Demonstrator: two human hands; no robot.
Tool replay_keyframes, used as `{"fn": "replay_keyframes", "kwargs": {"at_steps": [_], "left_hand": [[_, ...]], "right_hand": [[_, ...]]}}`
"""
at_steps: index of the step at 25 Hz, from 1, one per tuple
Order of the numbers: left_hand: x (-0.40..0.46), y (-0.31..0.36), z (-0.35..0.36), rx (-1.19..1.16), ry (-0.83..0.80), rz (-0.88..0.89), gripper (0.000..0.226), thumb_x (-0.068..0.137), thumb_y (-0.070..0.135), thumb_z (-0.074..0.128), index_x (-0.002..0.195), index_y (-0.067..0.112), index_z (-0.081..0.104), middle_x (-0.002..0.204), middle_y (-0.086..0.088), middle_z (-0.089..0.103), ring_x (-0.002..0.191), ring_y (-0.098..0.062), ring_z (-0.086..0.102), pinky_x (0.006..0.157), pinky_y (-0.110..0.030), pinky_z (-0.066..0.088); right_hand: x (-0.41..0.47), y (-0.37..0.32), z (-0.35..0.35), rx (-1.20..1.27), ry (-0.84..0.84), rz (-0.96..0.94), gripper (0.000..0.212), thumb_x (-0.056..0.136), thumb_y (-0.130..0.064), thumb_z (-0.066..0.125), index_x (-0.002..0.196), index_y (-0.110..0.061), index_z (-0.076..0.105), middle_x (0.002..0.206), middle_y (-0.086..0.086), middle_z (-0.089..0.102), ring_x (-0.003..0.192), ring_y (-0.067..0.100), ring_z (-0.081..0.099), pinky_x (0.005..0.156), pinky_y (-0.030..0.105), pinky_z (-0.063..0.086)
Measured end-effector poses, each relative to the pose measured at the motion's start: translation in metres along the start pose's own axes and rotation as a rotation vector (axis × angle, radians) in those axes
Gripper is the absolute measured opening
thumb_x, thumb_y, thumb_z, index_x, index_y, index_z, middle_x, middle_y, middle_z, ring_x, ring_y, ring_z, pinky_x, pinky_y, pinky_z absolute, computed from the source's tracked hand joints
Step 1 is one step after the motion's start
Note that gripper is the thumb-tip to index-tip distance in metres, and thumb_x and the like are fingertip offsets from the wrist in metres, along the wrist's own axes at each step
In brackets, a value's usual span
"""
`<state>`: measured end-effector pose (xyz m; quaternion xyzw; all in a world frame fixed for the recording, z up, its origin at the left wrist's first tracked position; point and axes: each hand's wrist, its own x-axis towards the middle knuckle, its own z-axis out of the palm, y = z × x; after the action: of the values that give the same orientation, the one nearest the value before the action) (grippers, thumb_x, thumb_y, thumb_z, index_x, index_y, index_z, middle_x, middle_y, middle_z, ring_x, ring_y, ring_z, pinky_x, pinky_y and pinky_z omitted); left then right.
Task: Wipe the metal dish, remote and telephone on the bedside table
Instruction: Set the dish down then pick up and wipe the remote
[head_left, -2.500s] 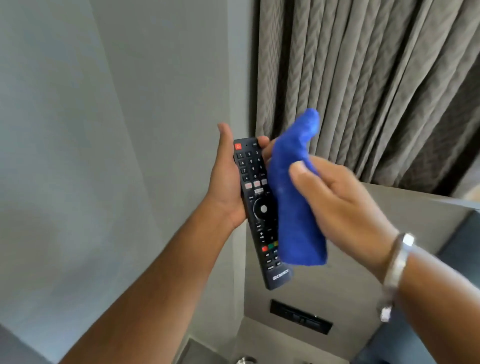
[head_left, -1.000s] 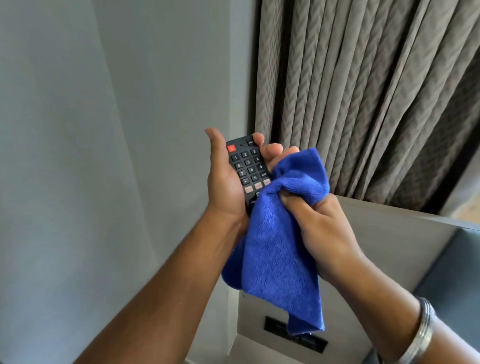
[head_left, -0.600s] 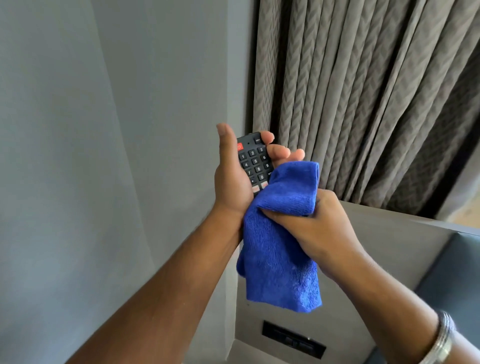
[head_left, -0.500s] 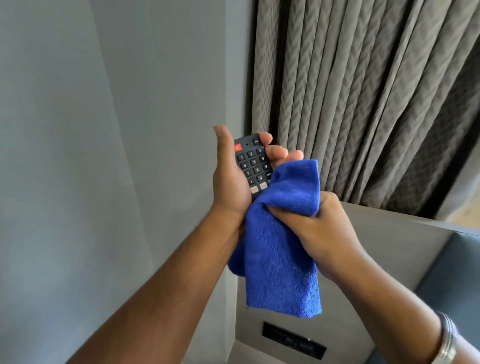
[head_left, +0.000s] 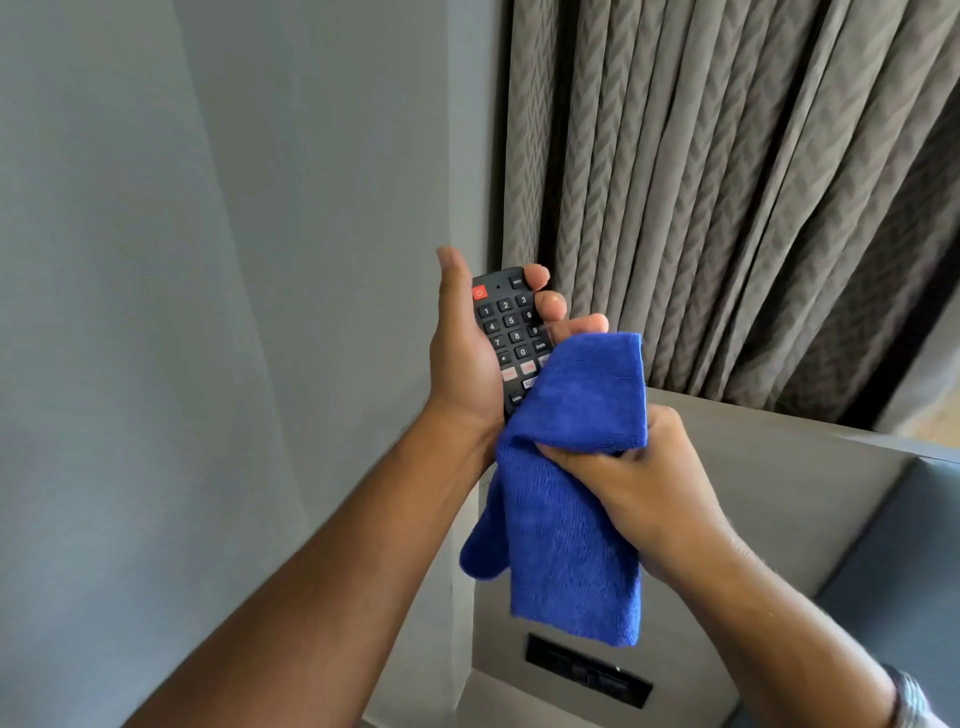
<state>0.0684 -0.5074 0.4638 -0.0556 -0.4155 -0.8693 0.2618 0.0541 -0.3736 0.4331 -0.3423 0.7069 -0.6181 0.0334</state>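
Black remote (head_left: 511, 332) with a red button on top, standing up, buttons facing out. Lower half hidden under blue cloth (head_left: 566, 483).

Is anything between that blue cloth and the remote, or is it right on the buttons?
Nothing visible stands between them. The right hand presses the blue cloth straight onto the lower part of the remote, which the left hand holds upright. Only the top rows of buttons still show above the cloth.

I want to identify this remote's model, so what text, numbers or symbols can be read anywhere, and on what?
All on the remote, held in the left hand:
"1" to "9" and "0": number keys.
Power symbol: red key.
Small key labels and coloured keys: too blurred.
No brand visible; blue cloth in the right hand covers the rest.
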Motion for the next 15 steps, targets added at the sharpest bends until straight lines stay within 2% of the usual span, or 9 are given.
{"fn": "replay_keyframes", "kwargs": {"at_steps": [3,5,6,7,9,11,13,15], "left_hand": [[0.003,-0.003,-0.004,-0.035,0.016,-0.041,0.07,0.092,0.076,0.03,0.084,0.014,0.061,0.062,-0.002,0.06,0.066,-0.028,0.069,0.07,-0.034,0.06],[0.006,-0.001,-0.007,-0.041,0.026,-0.037,0.07,0.093,0.075,0.028,0.085,0.014,0.061,0.063,-0.001,0.06,0.066,-0.028,0.071,0.069,-0.036,0.061],[0.007,0.001,-0.008,-0.042,0.03,-0.027,0.07,0.093,0.075,0.027,0.085,0.014,0.061,0.062,-0.001,0.06,0.066,-0.028,0.071,0.069,-0.037,0.062],[0.008,0.003,-0.007,-0.041,0.032,-0.023,0.071,0.093,0.075,0.027,0.085,0.013,0.061,0.062,-0.001,0.06,0.065,-0.028,0.071,0.069,-0.037,0.062],[0.01,0.001,-0.007,-0.026,0.031,-0.021,0.071,0.093,0.075,0.027,0.085,0.013,0.061,0.062,0.0,0.059,0.065,-0.028,0.071,0.071,-0.039,0.062],[0.009,-0.006,-0.006,-0.005,0.029,-0.019,0.071,0.093,0.075,0.028,0.086,0.013,0.061,0.062,0.0,0.059,0.066,-0.029,0.072,0.073,-0.04,0.061],[0.009,-0.012,-0.007,-0.023,0.031,-0.025,0.071,0.093,0.075,0.027,0.086,0.013,0.062,0.062,0.0,0.059,0.065,-0.028,0.072,0.071,-0.04,0.061],[0.01,-0.011,-0.01,-0.089,0.033,-0.044,0.07,0.094,0.075,0.027,0.086,0.014,0.061,0.062,0.0,0.059,0.064,-0.027,0.071,0.067,-0.038,0.062]], "right_hand": [[0.003,0.009,-0.002,0.254,0.057,0.125,0.022,0.09,-0.027,0.062,0.079,-0.009,0.068,0.068,0.008,0.066,0.066,0.016,0.06,0.061,0.04,0.051],[-0.003,0.011,-0.006,0.466,-0.019,0.226,0.019,0.092,-0.032,0.057,0.087,-0.02,0.071,0.074,0.002,0.07,0.068,0.015,0.065,0.058,0.034,0.054],[-0.008,0.011,-0.01,0.48,-0.066,0.235,0.012,0.088,-0.031,0.062,0.086,-0.024,0.071,0.074,-0.001,0.072,0.067,0.013,0.066,0.057,0.031,0.053],[-0.012,0.01,-0.013,0.4,-0.117,0.218,0.004,0.082,-0.03,0.069,0.084,-0.027,0.071,0.075,-0.003,0.073,0.069,0.011,0.068,0.058,0.029,0.053],[-0.017,0.012,-0.014,0.066,-0.193,0.144,0.016,0.069,-0.028,0.078,0.082,-0.028,0.069,0.077,-0.003,0.074,0.072,0.009,0.07,0.06,0.029,0.056],[-0.017,0.013,-0.008,-0.144,-0.087,0.113,0.021,0.064,-0.032,0.084,0.076,-0.028,0.067,0.075,-0.003,0.073,0.066,0.008,0.068,0.057,0.028,0.054],[-0.015,0.017,-0.004,-0.117,0.021,0.102,0.018,0.068,-0.032,0.082,0.072,-0.022,0.067,0.071,0.002,0.072,0.062,0.01,0.066,0.056,0.031,0.052],[-0.014,0.019,-0.003,0.061,0.061,0.156,0.023,0.078,-0.036,0.073,0.071,-0.015,0.067,0.064,0.004,0.07,0.06,0.015,0.064,0.059,0.037,0.053]]}}
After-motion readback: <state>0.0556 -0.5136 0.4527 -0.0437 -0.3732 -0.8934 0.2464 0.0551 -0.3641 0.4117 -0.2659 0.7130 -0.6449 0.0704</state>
